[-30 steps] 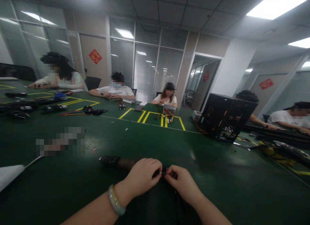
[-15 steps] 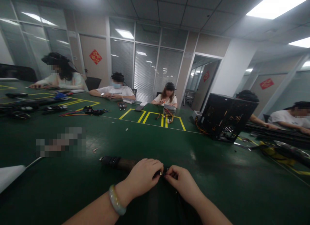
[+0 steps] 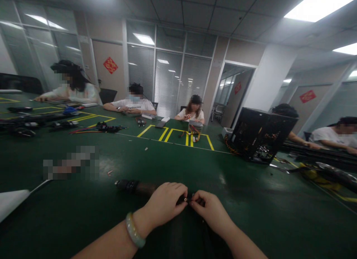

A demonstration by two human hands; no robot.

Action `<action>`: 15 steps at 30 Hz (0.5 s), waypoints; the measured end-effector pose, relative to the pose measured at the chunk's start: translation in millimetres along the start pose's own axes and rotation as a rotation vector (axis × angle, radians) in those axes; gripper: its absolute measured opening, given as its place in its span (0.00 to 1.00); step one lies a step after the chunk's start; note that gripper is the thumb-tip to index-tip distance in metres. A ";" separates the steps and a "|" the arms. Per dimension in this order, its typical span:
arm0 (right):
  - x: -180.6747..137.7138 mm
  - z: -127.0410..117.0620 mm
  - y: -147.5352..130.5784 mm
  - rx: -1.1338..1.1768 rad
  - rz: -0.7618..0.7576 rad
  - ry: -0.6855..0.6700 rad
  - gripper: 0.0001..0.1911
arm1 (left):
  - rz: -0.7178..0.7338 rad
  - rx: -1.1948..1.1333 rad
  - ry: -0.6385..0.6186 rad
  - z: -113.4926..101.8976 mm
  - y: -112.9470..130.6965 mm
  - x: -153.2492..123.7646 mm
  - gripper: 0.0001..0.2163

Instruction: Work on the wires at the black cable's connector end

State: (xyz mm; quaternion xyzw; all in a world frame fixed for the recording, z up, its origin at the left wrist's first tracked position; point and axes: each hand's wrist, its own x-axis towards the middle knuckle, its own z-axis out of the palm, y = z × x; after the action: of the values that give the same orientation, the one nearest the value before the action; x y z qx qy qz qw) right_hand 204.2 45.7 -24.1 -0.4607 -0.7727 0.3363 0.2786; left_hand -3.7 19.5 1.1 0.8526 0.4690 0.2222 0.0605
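Note:
My left hand (image 3: 164,204), with a pale green bracelet on its wrist, is closed in a pinch at the near edge of the green table (image 3: 111,214). My right hand (image 3: 210,212) is closed in a pinch too, its fingertips meeting the left ones over a tiny shiny part (image 3: 185,200). Both hands rest on a dark flat object (image 3: 189,236) that lies under them. A black and brown tool-like piece (image 3: 134,186) lies on the table just left of my left hand.
A black open computer case (image 3: 260,140) stands at the right. Cables and dark parts (image 3: 103,128) lie at the left and middle, among yellow tape lines. Several people sit around the far and right sides. A white sheet (image 3: 11,203) lies at the near left.

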 end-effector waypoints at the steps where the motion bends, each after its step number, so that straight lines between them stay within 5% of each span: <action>1: -0.2 -0.3 -0.2 0.002 -0.001 -0.001 0.02 | 0.000 0.000 0.002 -0.2 0.1 -0.2 0.04; 15: 0.8 0.4 -1.3 -0.011 -0.011 0.003 0.03 | 0.075 -0.045 0.020 2.8 -3.8 -0.6 0.05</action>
State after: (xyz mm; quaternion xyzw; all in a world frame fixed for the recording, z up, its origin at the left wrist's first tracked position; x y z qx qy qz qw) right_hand 202.8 45.9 -23.2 -0.4586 -0.7764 0.3299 0.2792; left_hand -5.8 21.4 -2.8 0.8657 0.4324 0.2431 0.0666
